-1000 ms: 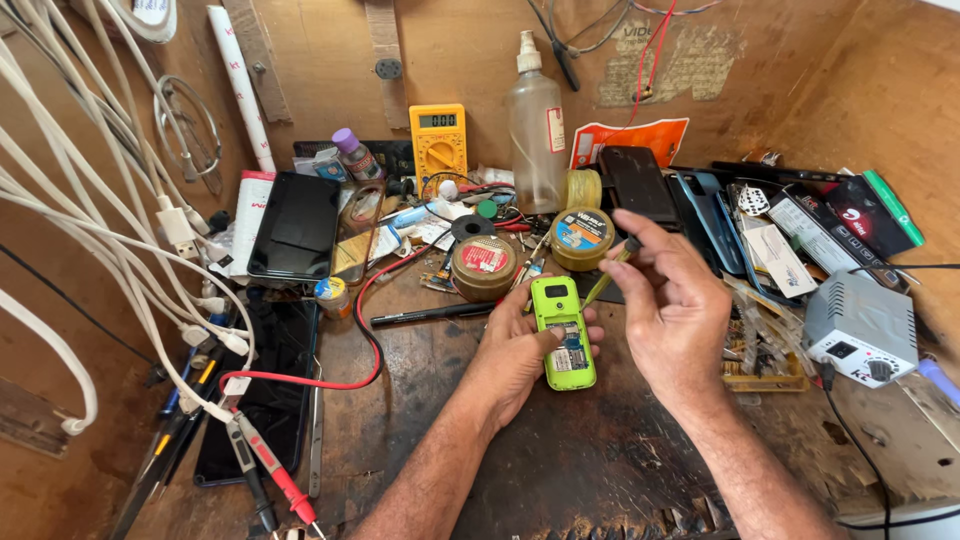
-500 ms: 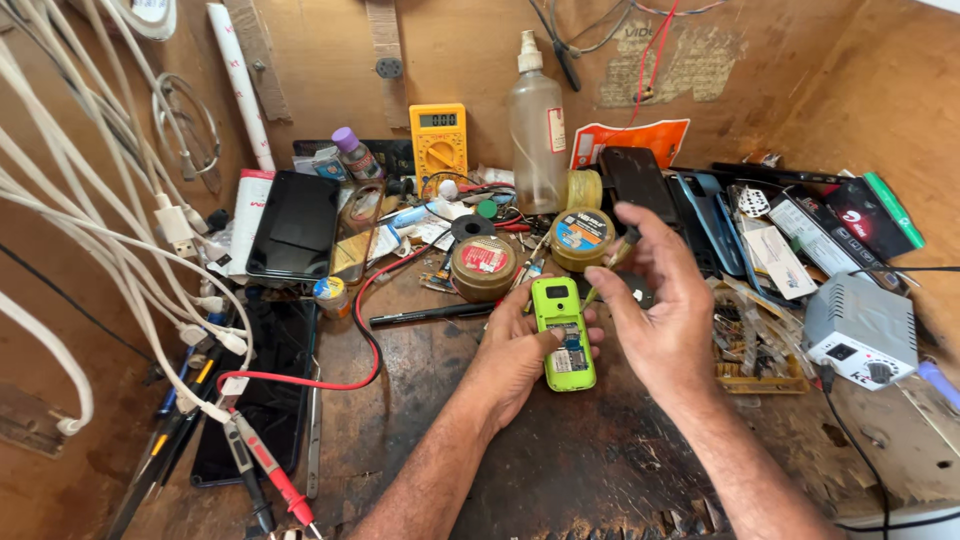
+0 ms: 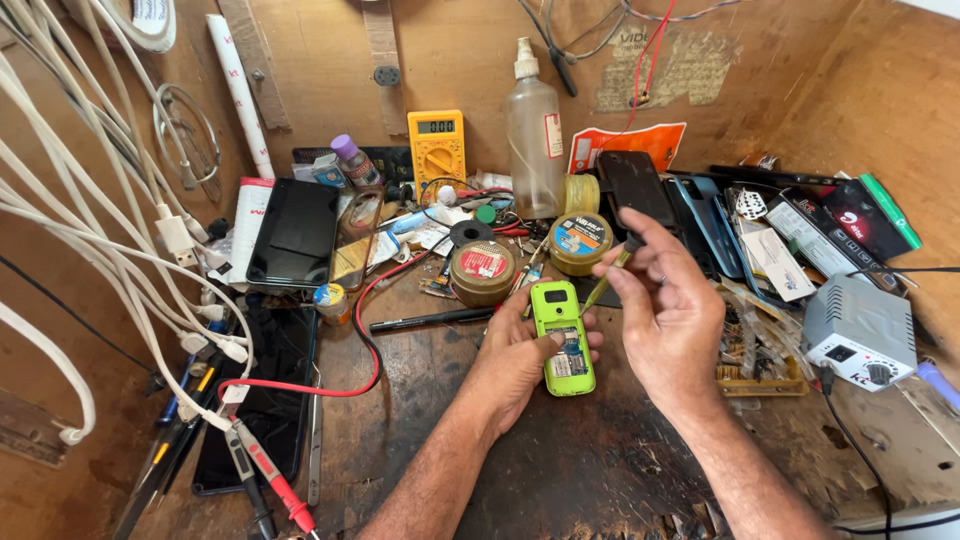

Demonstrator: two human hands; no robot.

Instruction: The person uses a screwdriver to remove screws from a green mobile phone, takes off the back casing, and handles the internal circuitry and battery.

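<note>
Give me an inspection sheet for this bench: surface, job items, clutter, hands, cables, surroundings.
Surface: worn wooden bench, scratched and stained.
Job's things: green phone, back open; thin tool above it.
Clutter: yellow multimeter, spray bottle, two round tins, black tablet, grey control box.
Grippers: left hand holds the phone; right hand pinches the tool.
Cables: white cables at left; red probe lead.
Surroundings: wooden walls.

Left hand (image 3: 520,352) at lower centre of the frame, palm up, fingers curled in a cradling grip, forearm entering from the bottom edge. Right hand (image 3: 668,312) right of centre, raised, thumb and forefinger pinched together
</note>
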